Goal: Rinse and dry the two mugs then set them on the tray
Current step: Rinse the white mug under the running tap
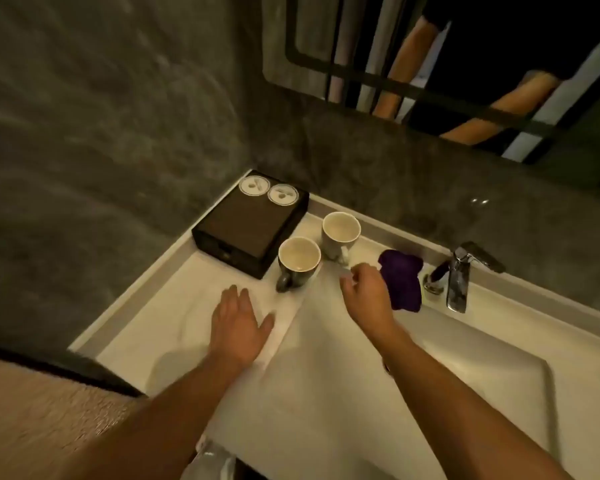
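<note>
- Where the white counter (146, 323) meets the grey wall, at the far left: a dark box (246, 226) with two round white lids (268, 190) on its far end.
- Dark mug (299, 263): upright on the counter, just beside the near right corner of the box. Handle turned toward the camera. Pale inside, with a small light speck at the bottom.
- White mug (341, 235): upright on the counter, just behind and to the right of the dark mug, close to it. Contact between the two cannot be told. Handle pointing toward the right hand.
- Left hand (238, 323): open, palm down, fingers straight and slightly spread, over the counter near the dark mug and not touching it. Holding nothing.
- Right hand (366, 292): fingers loosely curled, nothing seen in the grasp. Fingertips close to the white mug's handle; blurred, so contact cannot be told.
- Purple cloth (402, 280): crumpled on the counter, partly hidden behind the right hand, between the white mug and the tap.
- Tap (459, 275): chrome, at the back edge of the sink (482, 375), lever pointing right. No water seen running.
- Sink: white, rectangular, set into the counter to the right, beneath the right forearm.
- Mirror (361, 46): dark-framed, on the wall at upper right, reflecting bare arms and dark clothing.
- Beige fabric (32, 427): coarse texture, at the lower left, below the counter edge.
</note>
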A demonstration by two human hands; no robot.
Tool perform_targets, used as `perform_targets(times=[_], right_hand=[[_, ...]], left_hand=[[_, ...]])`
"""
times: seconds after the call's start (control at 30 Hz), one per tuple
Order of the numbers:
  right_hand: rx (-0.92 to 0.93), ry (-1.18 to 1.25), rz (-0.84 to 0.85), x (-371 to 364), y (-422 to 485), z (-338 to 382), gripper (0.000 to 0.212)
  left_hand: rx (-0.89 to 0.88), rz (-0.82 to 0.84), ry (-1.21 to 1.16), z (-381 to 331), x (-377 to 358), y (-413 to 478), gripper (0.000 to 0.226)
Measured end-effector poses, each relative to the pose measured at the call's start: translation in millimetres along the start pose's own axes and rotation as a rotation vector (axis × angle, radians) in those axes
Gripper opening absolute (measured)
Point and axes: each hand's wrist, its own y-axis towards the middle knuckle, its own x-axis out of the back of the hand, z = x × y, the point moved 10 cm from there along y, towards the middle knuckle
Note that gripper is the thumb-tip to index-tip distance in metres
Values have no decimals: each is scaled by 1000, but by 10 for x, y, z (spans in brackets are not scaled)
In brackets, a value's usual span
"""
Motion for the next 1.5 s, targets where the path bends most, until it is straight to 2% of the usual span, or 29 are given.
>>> perform_targets(times=[0.13,0.3,0.53,0.77,0.87,1.0,1.1,1.17,1.27,1.4,1.5], right_hand=[[-119,21,-46,-96,387,45,28],[-204,-32,-108,-233,575,-21,28],[-271,-74,-203,-224,552,-97,29],[-346,-40,-270,-126,371,-254,26],[-305,13,-296,-39,129,-329,24],[-295,19,-313,86,-306,-595,21],[-255,13,-318,195,-690,-779,15],[-283,28,-290,277,-913,-931,11],[-359,32,-246,403,-1157,-1225,11],[-409,0,-215,588,-1319,-1604,11],[-336,-36,-254,783,-1362,-1780,14]], left_hand=[[-41,-50,62,26,-59,325,99],[-63,-48,144,-10,-156,383,100],[-62,-16,179,-12,-189,392,108],[-72,-30,136,-29,-164,394,102],[-66,-34,48,32,-194,407,96],[-58,-69,-184,107,-56,295,87],[-68,-151,-355,-13,192,5,78],[-148,-181,-496,-285,356,-225,71],[-283,-59,-673,-1004,437,-455,67],[-506,93,-637,-2388,413,-463,66],[-601,192,-599,-3374,316,-303,78]])
